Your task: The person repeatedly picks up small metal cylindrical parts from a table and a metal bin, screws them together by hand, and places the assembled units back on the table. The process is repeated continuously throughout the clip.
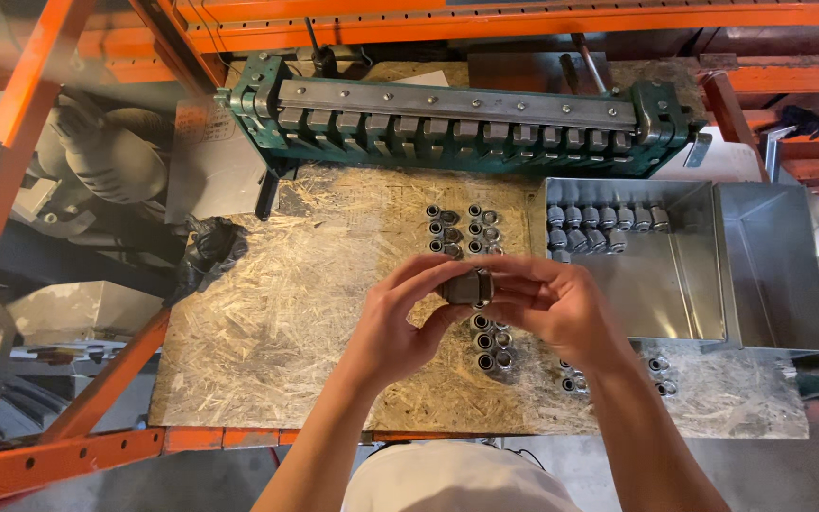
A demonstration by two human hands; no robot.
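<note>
Both hands meet over the middle of the counter [267, 313], a rough chipboard sheet. The left hand [400, 318] and the right hand [547, 303] close around one small grey metal fitting [469, 286], fingertips pinching it from either side, held just above the board. Under and behind the hands run two short columns of loose fittings [464, 230] standing on end, with more rows [491, 349] showing just below the fingers. A few strays [661, 374] lie near the right wrist. To the right sits a shiny steel tray [684, 284], and finished pieces [604, 226] are lined up in two rows along its far wall. A second, empty-looking tray [774, 275] butts against it. At the back, a green press brake [457, 118] spans the counter, framed by orange racking [523, 19].
</note>
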